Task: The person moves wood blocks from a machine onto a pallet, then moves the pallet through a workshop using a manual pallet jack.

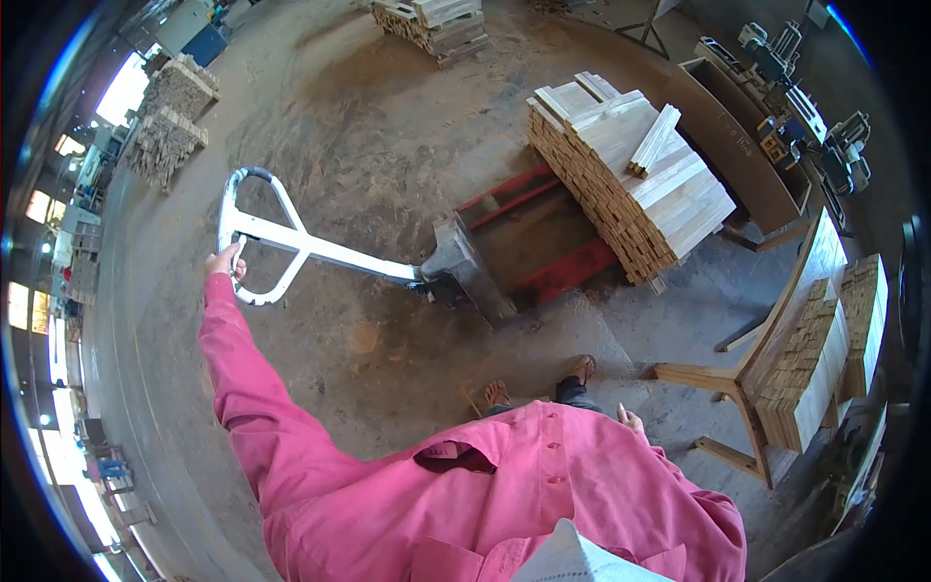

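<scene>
My left hand (227, 264) is closed round the side of the white loop handle (291, 239) of a pallet jack, with my arm stretched out to the left. The handle slants down to the jack's grey body (456, 257). Its red forks (562, 275) run under a stack of wooden strips (630, 175), with a few loose strips on top. My right hand (630, 419) hangs low beside my body, right of my feet; only part of it shows, and its fingers are too small to make out.
At the right, a wooden stand (745, 373) bears stacked strips (800, 378). Behind it are a brown panelled box (737, 145) and machinery (795, 107). More wood piles lie at the top (436, 27) and upper left (175, 116). The concrete floor is dusty.
</scene>
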The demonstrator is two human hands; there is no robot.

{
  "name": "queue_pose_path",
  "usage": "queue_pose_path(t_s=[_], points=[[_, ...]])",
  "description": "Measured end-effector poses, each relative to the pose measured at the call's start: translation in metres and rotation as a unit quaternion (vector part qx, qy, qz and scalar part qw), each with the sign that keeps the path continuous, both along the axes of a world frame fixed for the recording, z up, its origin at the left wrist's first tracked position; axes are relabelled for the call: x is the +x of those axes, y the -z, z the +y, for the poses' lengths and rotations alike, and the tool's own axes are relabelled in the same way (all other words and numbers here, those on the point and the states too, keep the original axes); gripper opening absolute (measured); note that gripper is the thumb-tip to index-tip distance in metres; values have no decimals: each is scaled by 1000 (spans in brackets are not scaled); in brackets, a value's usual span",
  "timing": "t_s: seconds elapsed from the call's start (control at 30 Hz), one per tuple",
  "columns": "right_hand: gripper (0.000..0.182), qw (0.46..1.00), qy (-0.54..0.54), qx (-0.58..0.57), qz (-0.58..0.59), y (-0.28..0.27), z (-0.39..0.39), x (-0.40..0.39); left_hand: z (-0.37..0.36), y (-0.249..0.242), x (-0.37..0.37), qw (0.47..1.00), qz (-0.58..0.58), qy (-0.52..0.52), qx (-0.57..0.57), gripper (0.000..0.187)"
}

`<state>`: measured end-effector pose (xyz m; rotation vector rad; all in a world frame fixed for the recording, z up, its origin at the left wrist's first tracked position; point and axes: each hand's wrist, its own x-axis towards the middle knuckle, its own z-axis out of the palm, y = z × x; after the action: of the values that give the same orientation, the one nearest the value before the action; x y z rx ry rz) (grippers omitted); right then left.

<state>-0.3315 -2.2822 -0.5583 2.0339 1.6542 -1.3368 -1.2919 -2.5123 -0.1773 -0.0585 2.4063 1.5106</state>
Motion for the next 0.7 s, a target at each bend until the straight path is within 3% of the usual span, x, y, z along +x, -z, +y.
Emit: queue_pose_path(t_s=[0.2, 0.27, 0.33, 0.47, 0.53, 0.6, 0.67, 0.7], points=[[79, 1000, 21, -1, -19, -9, -31, 5, -20, 1, -21, 999, -16, -5, -31, 50], [72, 999, -20, 7, -38, -20, -30, -1, -21, 1, -26, 999, -6, 5, -45, 57], [66, 991, -117, 65, 24, -36, -34, -1, -23, 27, -65, 996, 12, -10, -89, 66], [76, 997, 29, 65, -30, -47, -45, -13, -18, 67, -119, 982, 135, -18, -131, 94], [78, 996, 78, 43, -32, -47, -49, -9, 3, 28, -63, 974, 132, 3, -181, 115], [80, 993, 111, 23, -28, -48, -63, 0, 10, 33, -72, 964, 188, -16, -189, 108], [81, 994, 102, 9, -38, -28, -66, 18, 26, 29, -21, 901, 266, -10, -343, 101], [81, 993, 110, 7, -31, -23, -68, 27, 30, 31, -3, 883, 291, -15, -367, 99]])
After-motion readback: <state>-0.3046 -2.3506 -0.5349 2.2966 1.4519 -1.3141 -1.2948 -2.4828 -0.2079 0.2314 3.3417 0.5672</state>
